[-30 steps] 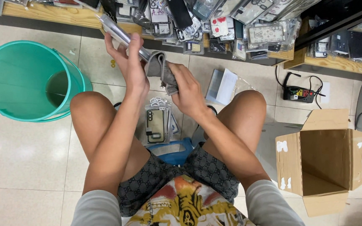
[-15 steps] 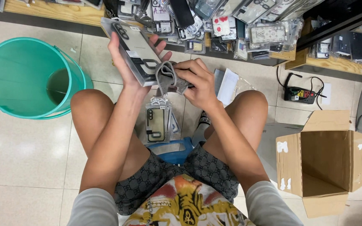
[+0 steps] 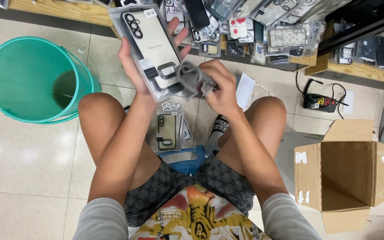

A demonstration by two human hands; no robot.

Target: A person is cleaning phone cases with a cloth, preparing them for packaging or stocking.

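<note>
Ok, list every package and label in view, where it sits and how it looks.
Clear plastic phone-case packet: in the left hand, cream case inside, small white sticker on top.
Stack of similar clear packets: on the floor between the knees.
Heap of bagged phone cases: low wooden shelf, top.
Open brown cardboard box: floor, right, white label scraps.

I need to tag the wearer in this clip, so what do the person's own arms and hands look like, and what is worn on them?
Both arms are bare from short light-grey sleeves down. The left hand and right hand wear no gloves; no ring, watch or bracelet shows on either.
</note>
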